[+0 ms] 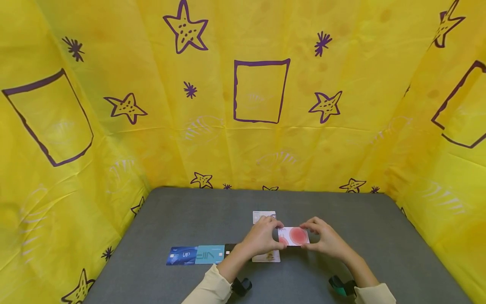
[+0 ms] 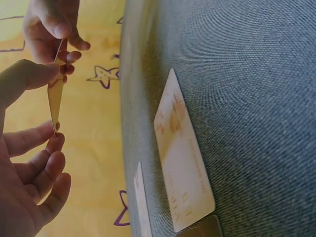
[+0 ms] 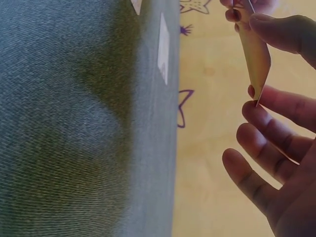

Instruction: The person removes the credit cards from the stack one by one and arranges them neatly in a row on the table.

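Observation:
A white card with red circles (image 1: 298, 236) is held up above the table, between both hands. My left hand (image 1: 261, 237) pinches its left end between thumb and fingers. At the card's right end, my right hand (image 1: 329, 240) pinches it the same way. Both wrist views show the card nearly edge-on, off the cloth. Below the left hand lies a pale card (image 2: 182, 158) with "VIP" lettering, flat on the table. Another whitish card (image 1: 262, 215) lies farther back, partly covered by the left hand.
To the left, a blue VIP card (image 1: 182, 256), a teal card (image 1: 210, 254) and a dark card (image 1: 229, 248) lie in a row, the dark one mostly hidden by the left arm. Yellow patterned cloth (image 1: 262, 160) walls the grey table (image 1: 182, 215) on its back and sides.

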A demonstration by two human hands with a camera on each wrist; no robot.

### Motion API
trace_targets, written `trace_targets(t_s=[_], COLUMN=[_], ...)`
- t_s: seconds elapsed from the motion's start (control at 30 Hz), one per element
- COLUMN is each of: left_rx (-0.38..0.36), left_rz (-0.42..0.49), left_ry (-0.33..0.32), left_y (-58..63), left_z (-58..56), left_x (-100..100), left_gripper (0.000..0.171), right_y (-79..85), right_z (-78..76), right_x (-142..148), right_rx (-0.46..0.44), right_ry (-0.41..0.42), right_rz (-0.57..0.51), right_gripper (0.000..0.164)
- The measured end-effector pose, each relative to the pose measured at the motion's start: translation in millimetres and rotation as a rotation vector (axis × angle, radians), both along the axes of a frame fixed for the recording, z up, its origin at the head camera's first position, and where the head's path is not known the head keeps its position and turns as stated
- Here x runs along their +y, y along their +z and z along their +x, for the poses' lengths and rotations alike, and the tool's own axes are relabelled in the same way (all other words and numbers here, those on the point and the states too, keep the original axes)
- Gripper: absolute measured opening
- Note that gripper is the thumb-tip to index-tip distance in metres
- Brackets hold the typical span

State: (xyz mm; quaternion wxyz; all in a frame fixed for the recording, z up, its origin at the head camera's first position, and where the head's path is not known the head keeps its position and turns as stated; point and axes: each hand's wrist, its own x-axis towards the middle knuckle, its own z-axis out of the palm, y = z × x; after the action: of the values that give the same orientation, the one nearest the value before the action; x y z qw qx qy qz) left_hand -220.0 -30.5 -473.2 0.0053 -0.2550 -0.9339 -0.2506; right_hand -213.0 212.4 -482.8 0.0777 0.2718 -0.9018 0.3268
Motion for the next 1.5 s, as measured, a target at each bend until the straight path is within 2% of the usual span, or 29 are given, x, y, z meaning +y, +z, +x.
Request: trace_targets(t_s=[0.6, 0.87, 1.2, 1.5], left_rx=[-0.010, 0.000, 0.022, -0.007], left_rz=[-0.032, -0.081, -0.144, -0.177], left_ry=[-0.015, -0.038, -0.065, -0.072], left_y=[-14.7, -21.3, -29.4, -33.3], left_z=[0.2, -1.0, -1.4, 0.2], left_x=[8.7, 12.1, 16.7, 19.4], left_gripper=[0.046, 0.048, 0.047, 0.047], right_y=[-12.6, -22.1, -29.7, -37.2], right_z=[0.2, 0.5, 0.2, -0.2], right_x=[6.9, 9.1, 11.8, 13.0], right_rx=[-0.093, -0.113, -0.139, -0.162], right_ry=[-0.008, -0.014, 0.005, 0.052], right_rz=[0.017, 0.013, 0.030, 0.032], right_gripper=[0.043, 0.043, 0.043, 0.044])
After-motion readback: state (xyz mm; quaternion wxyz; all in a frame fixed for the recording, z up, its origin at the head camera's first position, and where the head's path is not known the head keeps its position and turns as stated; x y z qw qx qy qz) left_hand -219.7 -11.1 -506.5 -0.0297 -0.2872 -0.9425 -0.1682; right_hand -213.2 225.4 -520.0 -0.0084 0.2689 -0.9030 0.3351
